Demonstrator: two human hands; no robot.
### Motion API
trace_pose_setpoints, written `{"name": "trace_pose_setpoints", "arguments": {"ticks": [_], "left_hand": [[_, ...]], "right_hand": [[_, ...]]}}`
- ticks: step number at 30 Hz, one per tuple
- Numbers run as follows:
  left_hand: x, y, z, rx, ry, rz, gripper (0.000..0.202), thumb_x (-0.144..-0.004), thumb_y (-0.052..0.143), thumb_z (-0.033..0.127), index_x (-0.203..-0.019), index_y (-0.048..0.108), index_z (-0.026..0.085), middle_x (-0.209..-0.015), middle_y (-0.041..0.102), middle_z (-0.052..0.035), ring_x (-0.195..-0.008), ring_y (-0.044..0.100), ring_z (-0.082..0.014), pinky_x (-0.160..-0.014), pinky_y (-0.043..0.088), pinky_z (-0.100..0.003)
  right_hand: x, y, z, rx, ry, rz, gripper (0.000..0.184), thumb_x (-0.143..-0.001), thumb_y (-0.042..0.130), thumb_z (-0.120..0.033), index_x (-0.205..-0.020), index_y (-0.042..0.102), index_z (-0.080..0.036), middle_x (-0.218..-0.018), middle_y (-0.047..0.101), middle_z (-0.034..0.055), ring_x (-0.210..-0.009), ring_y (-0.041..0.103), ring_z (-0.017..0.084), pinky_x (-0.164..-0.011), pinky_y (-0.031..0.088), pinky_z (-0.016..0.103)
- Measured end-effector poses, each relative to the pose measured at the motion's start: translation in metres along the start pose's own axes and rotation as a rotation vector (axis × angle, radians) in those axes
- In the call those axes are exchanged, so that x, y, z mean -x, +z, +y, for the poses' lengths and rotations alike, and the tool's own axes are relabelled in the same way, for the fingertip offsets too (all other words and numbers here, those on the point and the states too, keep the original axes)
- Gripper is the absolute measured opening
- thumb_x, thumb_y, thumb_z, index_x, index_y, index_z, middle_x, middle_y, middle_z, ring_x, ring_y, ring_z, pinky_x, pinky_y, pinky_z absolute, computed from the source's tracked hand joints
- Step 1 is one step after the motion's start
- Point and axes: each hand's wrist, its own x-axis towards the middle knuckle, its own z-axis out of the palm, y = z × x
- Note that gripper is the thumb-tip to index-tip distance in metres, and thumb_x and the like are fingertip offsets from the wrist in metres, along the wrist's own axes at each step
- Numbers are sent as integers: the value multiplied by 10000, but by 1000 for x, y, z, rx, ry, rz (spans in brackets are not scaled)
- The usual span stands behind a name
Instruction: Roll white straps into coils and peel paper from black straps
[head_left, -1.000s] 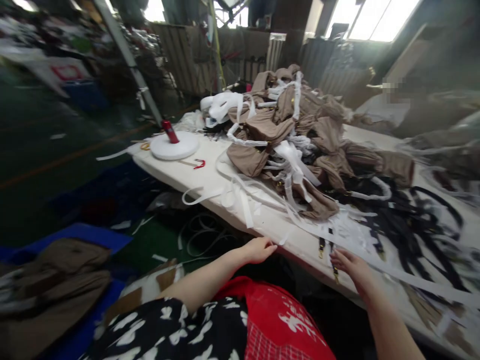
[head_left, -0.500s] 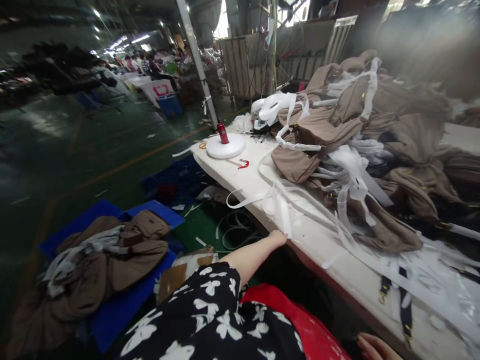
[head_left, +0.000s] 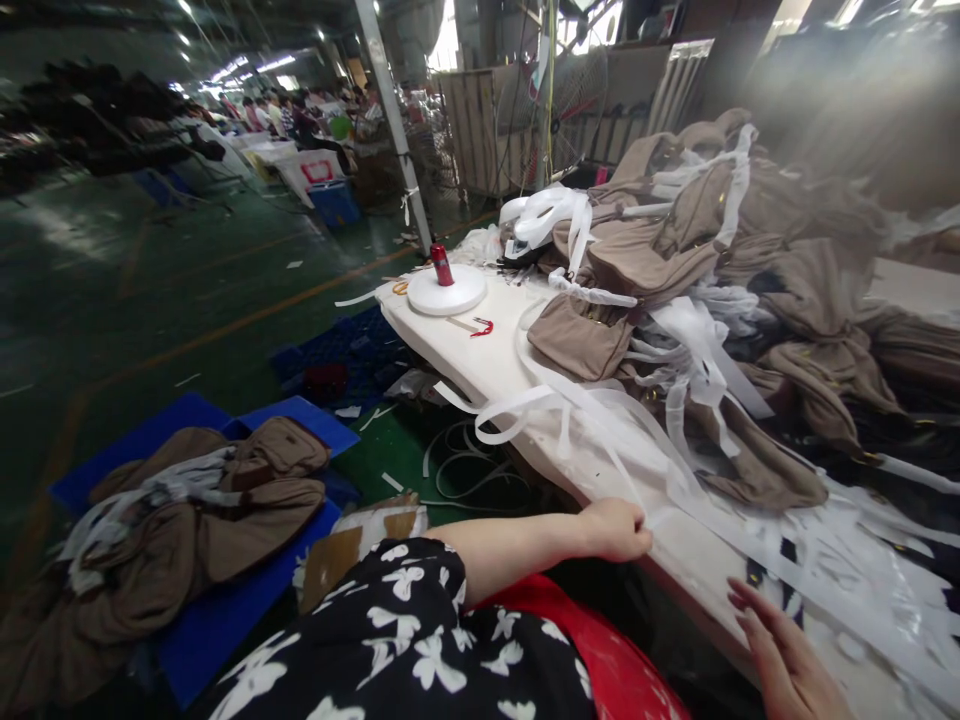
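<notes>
My left hand (head_left: 619,530) is closed at the near edge of the white worktable (head_left: 480,350), pinching a long white strap (head_left: 675,480) that trails across the table. My right hand (head_left: 780,650) is at the lower right with its fingers stretched out, flat against the table edge beside more white straps and holding nothing. A big heap of tan garments (head_left: 720,260) tangled with white straps covers the middle and right of the table.
A white round disc with a red can (head_left: 442,265) and a small red clip (head_left: 482,327) sit at the table's far left end. On the floor to the left, tan garments (head_left: 195,500) lie on blue sheets. Cords lie under the table. People work far behind.
My left hand has slid right along the table edge and closed on the white strap. My right hand has come up into view at the lower right. The view has shifted slightly.
</notes>
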Motion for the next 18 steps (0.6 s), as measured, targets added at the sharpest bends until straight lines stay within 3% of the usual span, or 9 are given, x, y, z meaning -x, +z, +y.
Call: {"name": "trace_pose_setpoints", "arguments": {"ticks": [3,6,10,14,16,18], "left_hand": [[15,-5,3,-73,61,-30,232,-857,577,359,-827,686,156,-849,699,-86,-924,653,-270,-839,512,-361],[25,-10,-4,-101,70,-40,256,-876,557,363,-834,694,151,-815,697,-83,-871,661,-258,-794,520,-350],[34,-12,-18,-81,90,-53,241,-906,538,328,-897,719,168,-838,727,-51,-828,677,-198,-740,524,-276],[39,-11,-27,-82,110,-81,238,-923,530,287,-874,727,164,-817,743,-32,-789,695,-167,-698,526,-232],[36,-12,-31,-130,119,-119,327,-967,475,305,-827,739,173,-790,743,-23,-749,700,-150,-705,535,-225],[27,-18,-35,-236,106,-92,456,-1015,390,379,-837,758,175,-822,751,-50,-779,715,-180,-753,561,-274]], "right_hand": [[-15,7,-45,-97,-171,-38,515,-962,413,-573,-1315,619,-260,-1442,593,85,-1375,498,354,-1182,340,594],[-31,28,-65,-157,-338,-148,451,-997,400,-472,-1344,610,-273,-1471,566,61,-1407,464,307,-1209,316,544],[-52,65,-51,-63,-401,-304,491,-919,489,-390,-1387,594,-284,-1548,468,77,-1406,471,294,-1132,445,481],[-65,98,-28,126,-438,-358,585,-856,462,-255,-1432,563,-249,-1599,376,119,-1414,466,276,-1145,429,442],[-69,106,-19,222,-456,-396,551,-849,443,-228,-1370,622,-209,-1560,434,146,-1379,508,284,-1144,426,442],[-70,109,-9,335,-443,-505,435,-836,481,-236,-1187,736,-205,-1423,585,154,-1276,598,307,-1104,462,455]]}}
